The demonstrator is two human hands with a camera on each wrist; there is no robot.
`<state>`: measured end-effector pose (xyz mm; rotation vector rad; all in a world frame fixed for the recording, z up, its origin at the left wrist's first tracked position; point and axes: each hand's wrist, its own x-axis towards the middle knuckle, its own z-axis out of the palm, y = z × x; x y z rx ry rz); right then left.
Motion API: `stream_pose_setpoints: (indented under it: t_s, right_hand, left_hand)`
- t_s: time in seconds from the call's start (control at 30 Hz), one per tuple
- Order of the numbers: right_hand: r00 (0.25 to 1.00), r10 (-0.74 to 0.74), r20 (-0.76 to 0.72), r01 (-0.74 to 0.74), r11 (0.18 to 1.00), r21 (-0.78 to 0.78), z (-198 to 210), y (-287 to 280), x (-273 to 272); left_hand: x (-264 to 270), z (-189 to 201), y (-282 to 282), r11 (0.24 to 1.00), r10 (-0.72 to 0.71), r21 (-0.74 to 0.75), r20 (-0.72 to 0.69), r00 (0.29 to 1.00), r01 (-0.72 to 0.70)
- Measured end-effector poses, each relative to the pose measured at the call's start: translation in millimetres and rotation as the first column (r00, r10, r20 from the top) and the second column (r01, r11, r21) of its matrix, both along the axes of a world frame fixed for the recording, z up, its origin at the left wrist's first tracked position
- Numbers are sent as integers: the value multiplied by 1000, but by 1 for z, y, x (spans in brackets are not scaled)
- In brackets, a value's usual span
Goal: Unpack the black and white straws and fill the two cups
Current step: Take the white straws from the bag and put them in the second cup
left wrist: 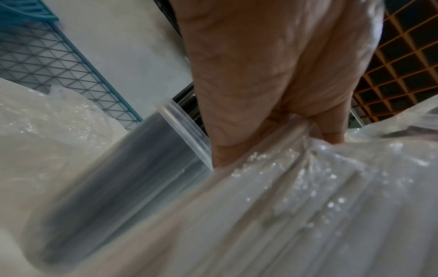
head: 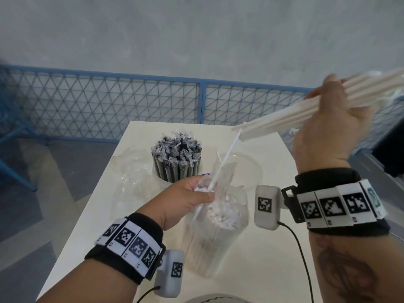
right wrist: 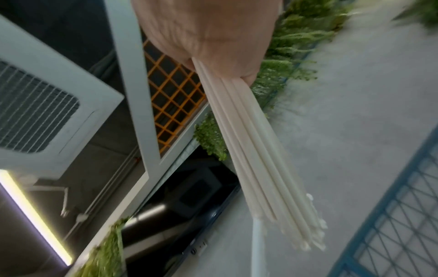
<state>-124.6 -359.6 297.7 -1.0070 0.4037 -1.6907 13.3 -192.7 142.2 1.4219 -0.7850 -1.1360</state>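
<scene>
On the white table (head: 273, 259) stands a clear bag of white straws (head: 216, 228), its top open. My left hand (head: 196, 193) grips the bag's upper edge; in the left wrist view the fingers (left wrist: 331, 129) pinch the gathered plastic (left wrist: 308, 187). My right hand (head: 334, 121), raised at the right, holds a bundle of white straws (head: 279, 121), which also shows in the right wrist view (right wrist: 260, 159). One loose white straw (head: 225, 160) leans from the bag up to the bundle. A clear cup (left wrist: 184, 123) packed with wrapped black straws (head: 177, 158) stands behind. A second clear cup (head: 259, 169) sits behind the bag.
An emptied, crumpled clear bag (head: 131, 171) lies at the table's left, beside the black-straw cup. A blue mesh fence (head: 109, 101) runs behind the table, below a grey wall. The table's left edge drops to grey floor. A round rim (head: 214, 299) shows at the bottom edge.
</scene>
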Motion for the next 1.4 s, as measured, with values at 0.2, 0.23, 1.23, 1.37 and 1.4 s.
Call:
stream_pose_setpoints:
  t_s: [0.2,0.23,1.23,1.37,1.4]
  right_hand:
    - [984,-167,-70,160,982,-99,0,-12,3]
    - [970,-174,-170,147,976,-162,-6,-11,10]
    - [156,610,-777,-702,622,347,-44,21,6]
    - [201,514,-834,-767,612,193,-37,50,10]
    - [215,431,-877,-743,655,139,-32,51,8]
  left_hand:
    - [9,-8,4,999,13,-33,-70,997,-16]
    - [10,-9,4,999,9,-46,-72,997,-13]
    - [2,-7,1,997,29,-67,-137,990,-39]
    - [-3,-1,1,995,8,-96,-124,992,-20]
    - [-2,-2,4,994,1,-109,-124,992,-15]
